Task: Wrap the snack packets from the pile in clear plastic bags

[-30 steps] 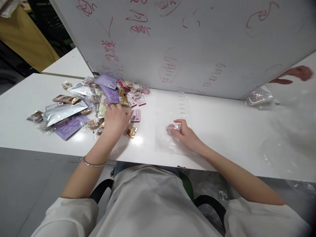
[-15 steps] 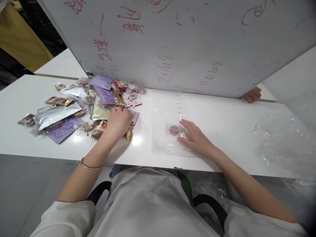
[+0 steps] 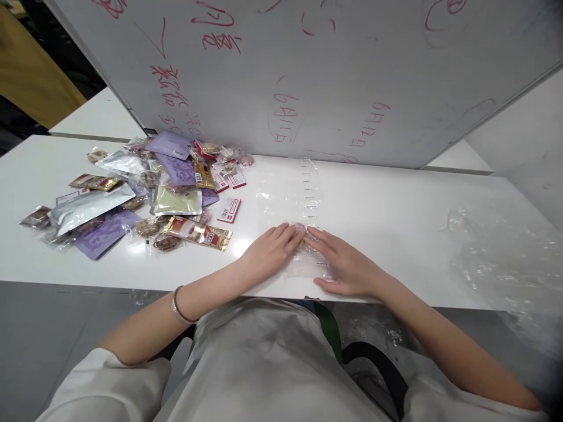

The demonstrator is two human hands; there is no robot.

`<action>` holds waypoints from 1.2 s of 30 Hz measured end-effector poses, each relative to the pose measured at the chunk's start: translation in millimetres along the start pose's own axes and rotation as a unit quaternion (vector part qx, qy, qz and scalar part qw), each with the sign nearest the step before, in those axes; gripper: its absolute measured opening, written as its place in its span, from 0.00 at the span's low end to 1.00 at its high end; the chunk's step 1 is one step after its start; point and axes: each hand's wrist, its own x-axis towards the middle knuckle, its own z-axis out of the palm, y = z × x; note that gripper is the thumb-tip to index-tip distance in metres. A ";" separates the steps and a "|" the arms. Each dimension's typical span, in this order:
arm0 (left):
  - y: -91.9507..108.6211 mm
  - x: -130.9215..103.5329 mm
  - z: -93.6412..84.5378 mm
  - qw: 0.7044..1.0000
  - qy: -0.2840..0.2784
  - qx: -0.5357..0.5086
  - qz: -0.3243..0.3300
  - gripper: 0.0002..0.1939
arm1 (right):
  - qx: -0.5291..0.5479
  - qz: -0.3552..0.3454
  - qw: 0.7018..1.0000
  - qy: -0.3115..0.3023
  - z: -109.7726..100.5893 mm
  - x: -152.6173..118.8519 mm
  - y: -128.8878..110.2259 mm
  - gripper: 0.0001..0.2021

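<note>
A clear plastic bag (image 3: pixel 281 196) with a row of small dark marks lies flat on the white table. On it, between my hands, sits a small clear-wrapped snack packet (image 3: pixel 303 244), mostly hidden by fingers; something brownish shows inside. My left hand (image 3: pixel 272 249) is closed over the packet from the left, its fingers pressed together. My right hand (image 3: pixel 345 261) lies on the right side of the bag, fingers stretched and thumb apart, fingertips touching the packet's edge. Left of the bag, nearest my left arm, is a gold-and-red coffee stick (image 3: pixel 197 232).
A pile of snacks spreads over the left of the table, with purple pouches (image 3: pixel 105 234), a silver pouch (image 3: pixel 90 208) and a pale green pouch (image 3: pixel 178 200). Crumpled clear plastic (image 3: pixel 501 252) lies at the right. A whiteboard (image 3: pixel 334 82) stands along the back edge.
My left hand has moved right from the pile onto the bag, with a small packet under its fingers. My right hand stays by the bag. Another person's hand at the whiteboard's right edge is gone.
</note>
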 end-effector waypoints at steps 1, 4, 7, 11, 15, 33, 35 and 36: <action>-2.8 -0.8 0.7 1.000 0.003 -0.023 0.000 0.25 | -0.006 -0.005 1.000 -0.006 0.1 -1.9 0.7 0.42; -11.0 0.1 -4.6 0.993 -0.017 -0.115 0.003 0.29 | -0.019 -0.012 1.000 0.004 4.3 -2.4 8.5 0.33; -21.3 3.1 -21.1 0.974 -0.065 -0.214 0.012 0.35 | 0.009 0.010 0.999 0.036 5.7 4.1 18.9 0.23; -41.4 9.0 -45.8 0.937 -0.150 -0.314 0.018 0.38 | 0.095 0.096 0.988 0.074 -1.7 20.6 25.2 0.16; -57.2 22.4 -48.3 0.925 -0.145 -0.351 0.003 0.25 | 0.174 0.200 0.957 0.121 -2.7 41.7 25.7 0.17; -40.7 23.2 0.8 0.993 0.065 -0.077 0.058 0.19 | 0.049 0.342 0.938 0.030 4.7 87.7 28.1 0.13; -41.2 21.0 3.9 0.992 0.063 -0.091 0.053 0.18 | 0.002 0.323 0.943 0.079 8.6 82.3 27.2 0.09; -42.1 20.8 5.0 0.992 0.062 -0.104 0.042 0.17 | -0.025 0.284 0.952 0.112 10.7 77.4 27.0 0.10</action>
